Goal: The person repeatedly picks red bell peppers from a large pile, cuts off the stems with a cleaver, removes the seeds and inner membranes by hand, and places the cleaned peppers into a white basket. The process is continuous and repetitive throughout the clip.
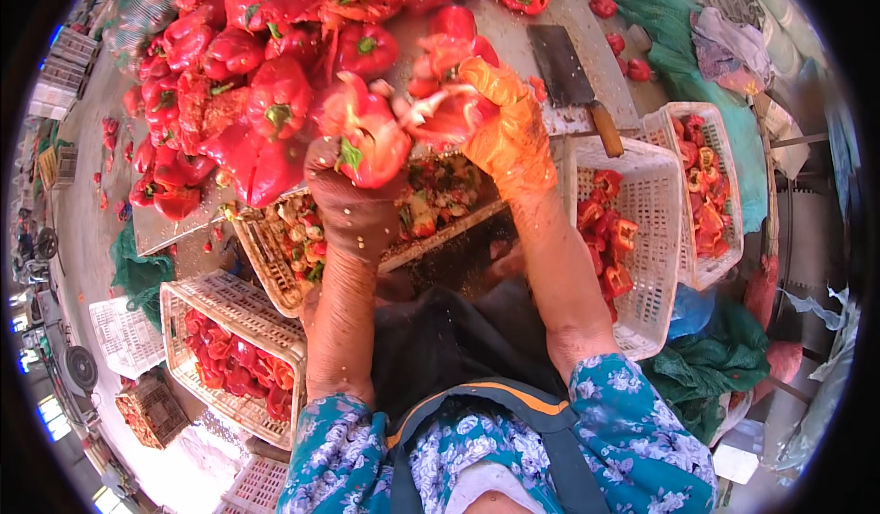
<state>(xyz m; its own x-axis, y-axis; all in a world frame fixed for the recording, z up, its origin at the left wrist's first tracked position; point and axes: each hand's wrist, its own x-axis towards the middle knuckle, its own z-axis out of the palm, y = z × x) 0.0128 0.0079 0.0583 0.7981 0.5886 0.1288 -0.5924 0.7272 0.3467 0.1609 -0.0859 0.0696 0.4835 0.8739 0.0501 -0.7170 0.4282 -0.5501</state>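
Observation:
My left hand (357, 198), in a dark, seed-specked glove, grips an opened red bell pepper piece (375, 139) with a bit of green stem. In an orange rubber glove, my right hand (512, 129) holds another opened piece of red bell pepper (450, 115), its pale inside showing. The two pieces nearly meet; whether they touch is unclear. A heap of whole and broken red bell peppers (275, 102) lies on the metal tabletop at the upper left. Below my hands, a plastic crate (275, 277) holds cores, stems and seeds.
A cleaver (560, 67) with a wooden handle lies by the table's right edge. White crates with cut red peppers stand at the right (653, 239), farther right (729, 170) and lower left (227, 291). Green netting (715, 356) lies beside the right crates.

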